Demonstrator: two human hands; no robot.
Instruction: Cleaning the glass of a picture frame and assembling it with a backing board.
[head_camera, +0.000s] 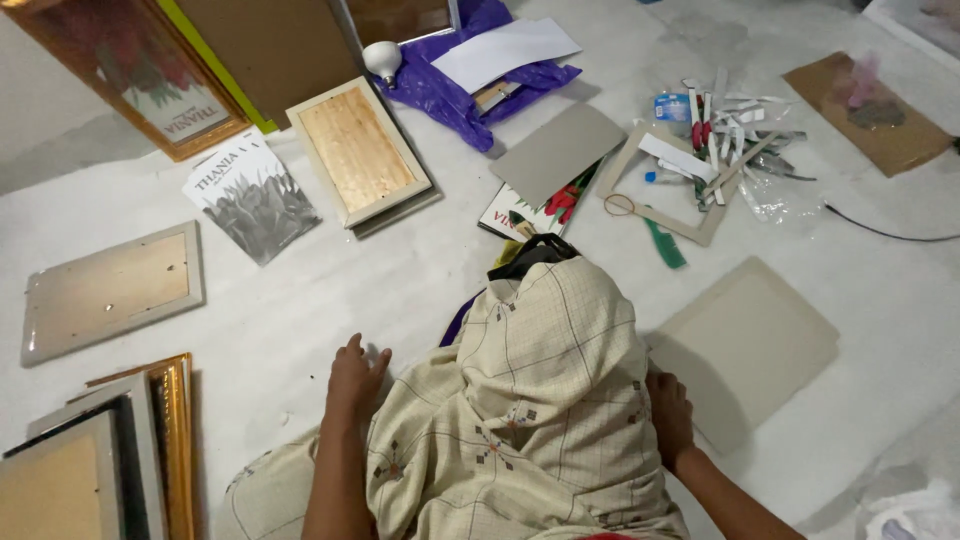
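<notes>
Grey board (745, 345) lies flat on the floor (300, 320), touching the right hand (670, 415), long axis angled up-right; both hands, left hand (355, 385) included, press down flat, holding nothing.

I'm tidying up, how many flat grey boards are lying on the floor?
2: one grey board at top centre beside the purple bag, another grey board by the right hand. Others may be hidden.
</notes>
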